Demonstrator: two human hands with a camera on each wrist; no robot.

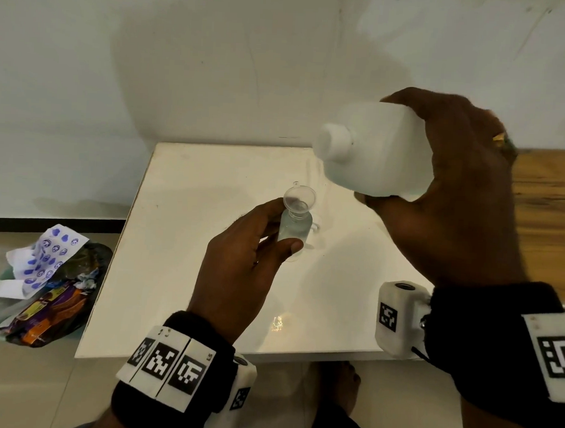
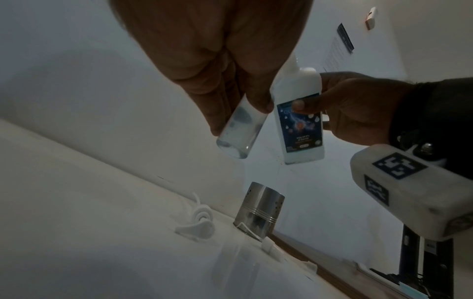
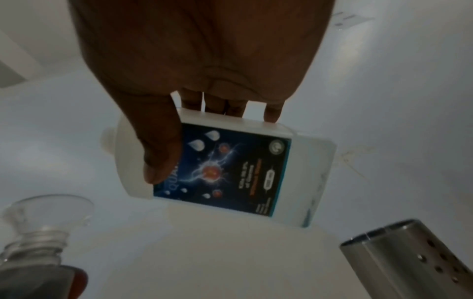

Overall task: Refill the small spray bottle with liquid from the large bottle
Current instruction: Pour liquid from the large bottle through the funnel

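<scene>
Head view: the left hand grips the small clear spray bottle, lifted above the glossy white square table mid-surface, a clear plastic funnel seated in its neck. The right hand grasps the large white plastic bottle, tilted, capped, above and right of the funnel, apart from it. A perforated steel cylinder stands near the table's far edge.

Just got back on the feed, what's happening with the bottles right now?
A person is mid-refill. The left hand holds the small bottle above the white table, a clear funnel seated in its neck. The right hand grips the large bottle, tipped on its side with its white neck toward the funnel. No stream is visible; whether the cap is on is unclear.
</scene>
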